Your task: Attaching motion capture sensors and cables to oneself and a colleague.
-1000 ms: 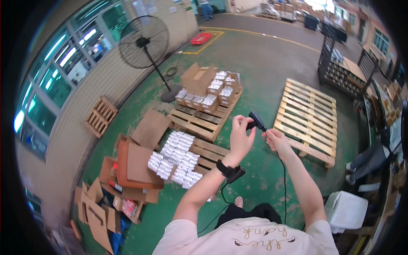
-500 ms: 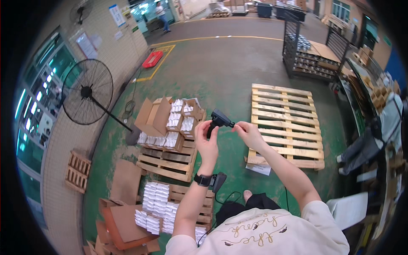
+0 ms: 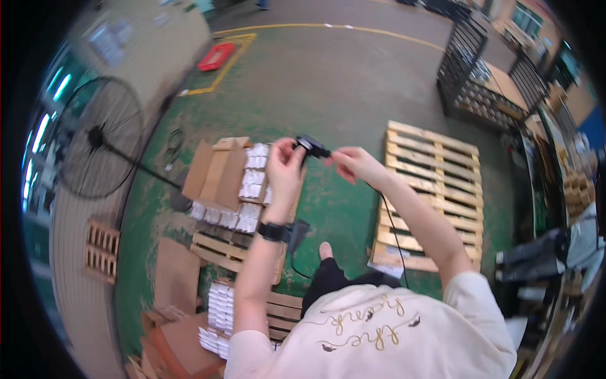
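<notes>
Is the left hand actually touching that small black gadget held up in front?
Touching. The head view shows the left hand with its fingers closed around one end of the small black device, while the right hand pinches the other end.

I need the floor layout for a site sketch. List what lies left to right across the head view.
Standing fan → small wooden crate → open cardboard box → left hand → small black device → right hand → bare wooden pallet → black wire cage.

Small device (image 3: 312, 147): black matt plastic. Pallet (image 3: 429, 196): bare rough wood. Boxes (image 3: 214, 170): brown matt cardboard. Floor (image 3: 341, 82): green paint, scuffed.
</notes>
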Motion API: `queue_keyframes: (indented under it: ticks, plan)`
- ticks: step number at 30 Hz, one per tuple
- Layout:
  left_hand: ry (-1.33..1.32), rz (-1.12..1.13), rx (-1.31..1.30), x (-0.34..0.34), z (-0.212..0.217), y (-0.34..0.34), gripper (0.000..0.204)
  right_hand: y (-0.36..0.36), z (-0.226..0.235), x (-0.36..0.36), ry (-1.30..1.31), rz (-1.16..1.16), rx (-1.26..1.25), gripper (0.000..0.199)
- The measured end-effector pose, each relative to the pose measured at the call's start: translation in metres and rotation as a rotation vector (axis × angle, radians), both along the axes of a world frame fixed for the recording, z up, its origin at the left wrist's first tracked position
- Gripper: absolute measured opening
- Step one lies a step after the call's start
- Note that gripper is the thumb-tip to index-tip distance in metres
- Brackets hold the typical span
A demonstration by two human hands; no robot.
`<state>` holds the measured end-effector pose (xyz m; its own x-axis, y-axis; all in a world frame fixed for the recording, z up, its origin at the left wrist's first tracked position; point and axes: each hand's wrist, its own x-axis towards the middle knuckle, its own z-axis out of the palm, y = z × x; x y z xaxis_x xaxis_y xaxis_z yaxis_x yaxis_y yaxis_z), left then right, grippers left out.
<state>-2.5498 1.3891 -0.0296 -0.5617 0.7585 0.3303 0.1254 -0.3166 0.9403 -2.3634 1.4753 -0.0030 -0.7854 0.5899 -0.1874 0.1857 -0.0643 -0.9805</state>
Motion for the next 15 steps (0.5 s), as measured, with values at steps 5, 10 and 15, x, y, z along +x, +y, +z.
queue_keyframes:
  ticks: [5, 10, 15]
  plan:
    - [0.304, -0.102, 0.043, -0.08, 0.05, 0.135, 0.022, 0.081, -0.005, -0.016, 0.116, -0.009, -0.265, 0.041]
    - [0.517, -0.155, 0.004, -0.132, 0.094, 0.267, 0.023, 0.133, -0.041, 0.031, -0.033, -0.063, -0.301, 0.06]
    - [0.819, -0.113, 0.016, -0.207, 0.133, 0.414, 0.027, 0.177, -0.076, 0.083, -0.178, -0.224, -0.287, 0.059]
